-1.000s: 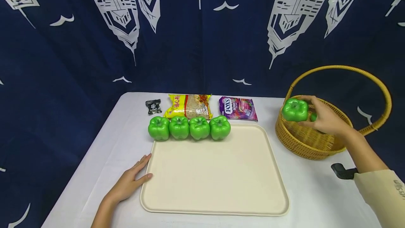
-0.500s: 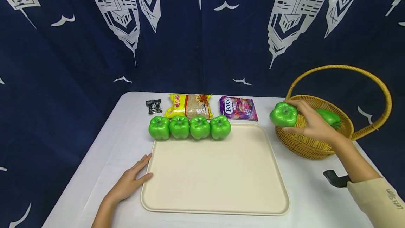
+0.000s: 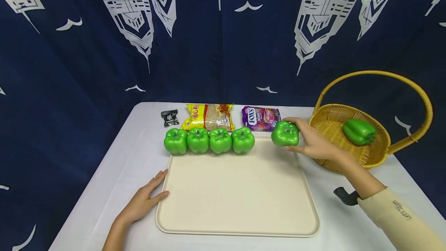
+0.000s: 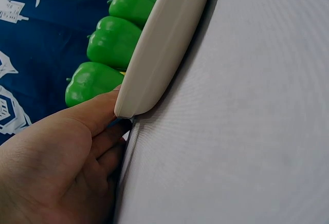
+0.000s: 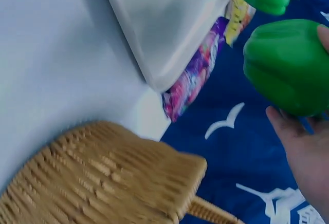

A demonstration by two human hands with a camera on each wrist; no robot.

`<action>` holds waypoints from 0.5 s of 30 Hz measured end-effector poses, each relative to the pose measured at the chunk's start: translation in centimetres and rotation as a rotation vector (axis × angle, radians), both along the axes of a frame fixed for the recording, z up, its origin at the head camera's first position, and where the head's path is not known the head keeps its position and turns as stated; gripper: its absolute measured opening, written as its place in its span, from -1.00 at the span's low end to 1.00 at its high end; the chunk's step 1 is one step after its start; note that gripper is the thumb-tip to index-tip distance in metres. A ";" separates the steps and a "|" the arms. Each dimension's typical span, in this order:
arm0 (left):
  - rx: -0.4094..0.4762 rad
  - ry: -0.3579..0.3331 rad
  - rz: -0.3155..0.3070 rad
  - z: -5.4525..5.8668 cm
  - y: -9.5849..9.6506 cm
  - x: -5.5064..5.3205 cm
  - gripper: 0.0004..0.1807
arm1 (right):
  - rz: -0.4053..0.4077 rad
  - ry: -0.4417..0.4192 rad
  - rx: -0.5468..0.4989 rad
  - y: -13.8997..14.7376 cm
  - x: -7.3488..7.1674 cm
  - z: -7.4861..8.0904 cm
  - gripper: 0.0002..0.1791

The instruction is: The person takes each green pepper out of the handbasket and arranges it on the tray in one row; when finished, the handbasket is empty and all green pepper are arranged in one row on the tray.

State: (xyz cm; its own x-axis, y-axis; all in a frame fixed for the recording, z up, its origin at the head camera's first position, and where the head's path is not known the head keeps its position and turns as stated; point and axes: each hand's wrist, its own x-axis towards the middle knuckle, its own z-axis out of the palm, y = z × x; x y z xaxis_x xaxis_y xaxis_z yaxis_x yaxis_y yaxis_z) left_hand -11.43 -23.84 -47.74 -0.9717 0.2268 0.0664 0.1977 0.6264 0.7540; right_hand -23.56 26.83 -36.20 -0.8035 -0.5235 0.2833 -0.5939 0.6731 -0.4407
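Note:
In the head view my right hand grips a green bell pepper between thumb and fingers, over the far right corner of the cream tray. The same held pepper fills the upper right of the right wrist view. My left hand rests at the tray's left edge with its fingers extended, thumb touching the rim. In the left wrist view that hand lies against the tray corner. Several green bell peppers stand in a row along the tray's far left edge.
A wicker basket with a tall handle stands right of the tray, with one green bell pepper lying inside. Behind the row are a small black packet, a yellow noodle bag and a purple Fox's candy bag.
My right hand has carried the bell pepper leftward out of the basket to above the tray's far right corner. My left hand has stayed in place at the tray.

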 end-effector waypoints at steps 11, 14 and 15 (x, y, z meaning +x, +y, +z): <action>-0.011 0.009 0.002 -0.2 0.0 0.1 -0.29 | 0.004 -0.053 0.004 -2.1 -1.2 -2.4 -0.14; -0.011 0.011 0.002 -0.2 0.0 0.1 -0.29 | 0.011 -0.098 0.001 -2.3 -1.6 -2.8 -0.14; -0.011 0.010 0.001 -0.2 0.0 0.1 -0.29 | 0.017 -0.120 -0.001 -2.4 -1.7 -2.9 -0.14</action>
State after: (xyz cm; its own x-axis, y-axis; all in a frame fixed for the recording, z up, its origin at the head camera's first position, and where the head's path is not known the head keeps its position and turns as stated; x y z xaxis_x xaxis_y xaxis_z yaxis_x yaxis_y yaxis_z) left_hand -11.32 -23.85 -47.90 -0.9712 0.2263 0.0740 0.2047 0.6350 0.7449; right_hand -25.29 24.41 -39.10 -0.8230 -0.5368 0.1860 -0.5478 0.6632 -0.5099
